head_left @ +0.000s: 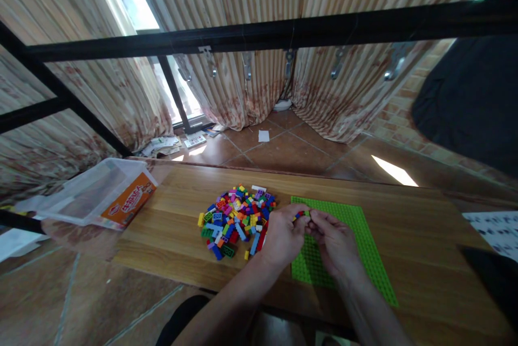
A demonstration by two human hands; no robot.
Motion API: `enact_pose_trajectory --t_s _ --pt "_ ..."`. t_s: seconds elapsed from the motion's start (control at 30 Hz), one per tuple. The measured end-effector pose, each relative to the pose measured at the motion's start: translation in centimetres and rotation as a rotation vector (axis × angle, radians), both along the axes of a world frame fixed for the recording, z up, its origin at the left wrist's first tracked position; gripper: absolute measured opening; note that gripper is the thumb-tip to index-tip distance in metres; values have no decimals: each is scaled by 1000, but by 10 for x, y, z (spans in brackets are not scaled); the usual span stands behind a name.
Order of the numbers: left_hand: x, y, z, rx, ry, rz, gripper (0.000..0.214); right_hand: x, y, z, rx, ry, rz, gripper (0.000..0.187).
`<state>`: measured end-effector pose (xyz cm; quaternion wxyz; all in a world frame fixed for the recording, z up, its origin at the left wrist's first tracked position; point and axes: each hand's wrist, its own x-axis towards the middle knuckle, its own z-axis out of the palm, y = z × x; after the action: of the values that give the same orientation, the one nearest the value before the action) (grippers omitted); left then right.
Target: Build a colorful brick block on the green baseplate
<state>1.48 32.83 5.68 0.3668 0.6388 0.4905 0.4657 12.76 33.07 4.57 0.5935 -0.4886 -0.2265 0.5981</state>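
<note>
Both my hands meet over the left part of a green studded baseplate (360,227) lying on a wooden table (424,249). My left hand (283,235) and my right hand (334,243) pinch together a small stack of coloured bricks (301,215), red, blue and green, held between the fingertips just above the plate. A heap of loose coloured bricks (237,219) lies on the table immediately left of my left hand.
A clear plastic box (93,192) with an orange label rests at the table's far left corner. Black metal bars (283,33) cross overhead. Curtains hang behind, with papers on the tiled floor (291,149). A dark object (473,97) sits at right.
</note>
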Motion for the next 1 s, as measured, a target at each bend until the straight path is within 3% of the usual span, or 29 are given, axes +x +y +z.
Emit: enact_pose_trajectory --t_s 0.27,0.37,0.5,0.6,0.77,0.9,1.0 --pt "-9 3 9 -25 66 -45 29 -3 -3 4 -5 9 141 32" --pt "-7 2 8 -54 44 -62 29 -3 -3 3 7 -43 65 31" --pt "-3 3 1 -200 -145 -70 31 -1 -1 1 -10 -29 -18 32" --pt "0 6 -2 -310 -281 2 27 0 1 -2 3 -61 -40 32" --pt "1 9 0 -532 -523 114 17 -2 0 -4 100 -240 -71 35" --pt "-1 7 4 -734 -610 50 37 -3 -5 -1 195 -456 -19 34" --pt "-2 6 4 -745 -639 -23 48 -1 -9 -1 278 -664 63 31"
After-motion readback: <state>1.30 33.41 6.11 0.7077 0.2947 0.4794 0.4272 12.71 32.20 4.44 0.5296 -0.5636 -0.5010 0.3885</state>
